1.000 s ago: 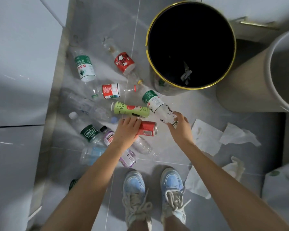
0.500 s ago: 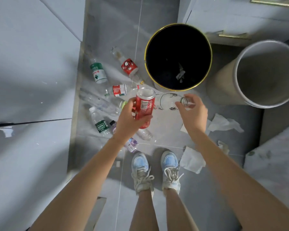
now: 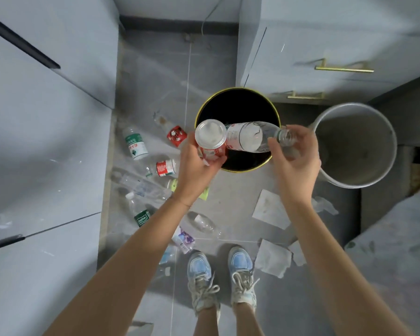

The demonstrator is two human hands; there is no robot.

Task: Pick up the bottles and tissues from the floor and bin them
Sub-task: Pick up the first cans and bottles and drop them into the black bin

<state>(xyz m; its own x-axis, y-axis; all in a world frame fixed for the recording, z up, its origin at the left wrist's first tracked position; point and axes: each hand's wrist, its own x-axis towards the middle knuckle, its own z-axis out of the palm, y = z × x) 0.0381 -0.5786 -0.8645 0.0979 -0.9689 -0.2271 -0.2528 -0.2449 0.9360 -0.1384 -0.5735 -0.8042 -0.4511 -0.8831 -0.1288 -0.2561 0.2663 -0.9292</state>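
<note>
My left hand (image 3: 197, 166) grips a red can (image 3: 210, 140) upright over the near-left rim of the black bin with a gold rim (image 3: 246, 169). My right hand (image 3: 295, 157) holds a clear plastic bottle (image 3: 249, 137) by its neck, lying sideways over the bin's mouth. Several more bottles lie on the grey floor to the left, among them a green-labelled one (image 3: 135, 146), two red-labelled ones (image 3: 176, 136) (image 3: 165, 168) and a clear one (image 3: 204, 223). White tissues (image 3: 270, 212) (image 3: 273, 261) lie on the floor to the right of my feet.
A grey round container (image 3: 383, 166) stands right of the bin. Cabinets close in on the left (image 3: 46, 141) and a drawer unit with gold handles (image 3: 344, 68) behind. My blue sneakers (image 3: 218, 275) stand just short of the tissues. A bed edge (image 3: 398, 251) is at the right.
Both hands rose from the floor with the can and the bottle and moved forward over the bin's mouth. The view pulled back as I stood up.
</note>
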